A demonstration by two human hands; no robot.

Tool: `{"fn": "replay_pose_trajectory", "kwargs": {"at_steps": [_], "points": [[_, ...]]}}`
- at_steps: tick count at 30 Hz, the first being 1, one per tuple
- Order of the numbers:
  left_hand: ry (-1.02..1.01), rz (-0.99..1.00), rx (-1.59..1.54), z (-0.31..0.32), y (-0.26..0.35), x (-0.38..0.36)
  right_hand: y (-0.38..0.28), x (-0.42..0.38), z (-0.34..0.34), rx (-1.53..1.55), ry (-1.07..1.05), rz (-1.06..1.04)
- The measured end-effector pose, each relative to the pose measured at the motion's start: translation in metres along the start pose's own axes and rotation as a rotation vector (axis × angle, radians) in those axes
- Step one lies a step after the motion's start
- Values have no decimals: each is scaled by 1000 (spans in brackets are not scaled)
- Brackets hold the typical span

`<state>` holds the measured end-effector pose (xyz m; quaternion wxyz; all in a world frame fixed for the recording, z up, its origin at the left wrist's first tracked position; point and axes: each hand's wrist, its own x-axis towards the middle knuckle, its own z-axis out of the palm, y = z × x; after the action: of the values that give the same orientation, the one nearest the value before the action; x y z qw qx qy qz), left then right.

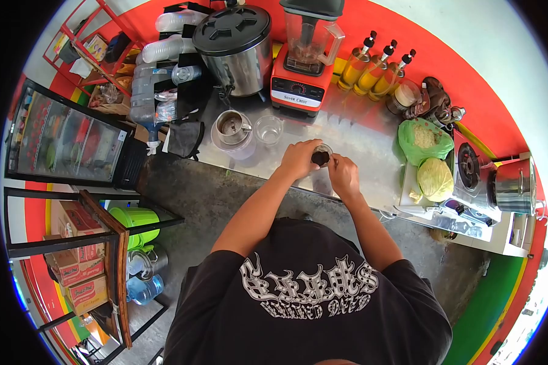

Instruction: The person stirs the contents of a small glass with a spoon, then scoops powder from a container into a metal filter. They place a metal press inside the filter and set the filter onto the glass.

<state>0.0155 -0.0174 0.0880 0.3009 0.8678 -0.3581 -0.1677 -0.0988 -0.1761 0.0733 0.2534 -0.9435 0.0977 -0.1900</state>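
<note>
Nearest, beyond the bare floor [219,194], the right hand [346,175] is at the right side of a small jar [321,156], its fingers drawn together by the rim. I cannot tell whether they pinch the glass or a thin tool. The left hand [300,159] grasps the jar from the left, fingers bent around its wall. The jar, with something dark inside, is at the near edge of the counter [371,152], its mouth uncovered. Should the left hand's grip loosen, the jar could tip, and so close to the edge the dark contents could spill onto the floor; a hard push or stir by the right hand might cause the same.

A little farther and to the left, a mug [230,126] stands on or in a tub [242,149]; which, I cannot tell. If only the rim bears it, a knock from the left forearm could topple it. Just right of it, a clear cup [268,130] looks light enough to be swept over by a wide leftward reach.

Farthest, the blender [297,79] and the bottles [370,72] to its right are well apart from both hands, so the risk there seems small.
</note>
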Motion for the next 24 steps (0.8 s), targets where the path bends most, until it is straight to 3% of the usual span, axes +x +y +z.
{"fn": "replay_pose_trajectory", "kwargs": {"at_steps": [4,7,10,12,13,15,17,19,24], "points": [[-14,13,0,0,-3,2,2,-3,6,56,1,-52],[9,46,-2,4,-8,5,8,0,-3,218,-9,-219],[-27,17,19,0,-6,5,18,3,-18,298,-129,-303],[-32,11,16,0,-5,4,27,7,-28,297,-269,-232],[-37,5,13,0,-5,3,23,11,-37,297,-266,-231],[-55,-13,22,-2,-3,3,17,18,-53,425,-326,14],[-74,-34,33,-4,-1,3,20,24,-54,480,-316,62],[-79,-31,37,-4,-2,3,19,31,-57,316,-289,-182],[-80,-26,64,-5,0,5,24,36,-41,154,-327,-391]]}}
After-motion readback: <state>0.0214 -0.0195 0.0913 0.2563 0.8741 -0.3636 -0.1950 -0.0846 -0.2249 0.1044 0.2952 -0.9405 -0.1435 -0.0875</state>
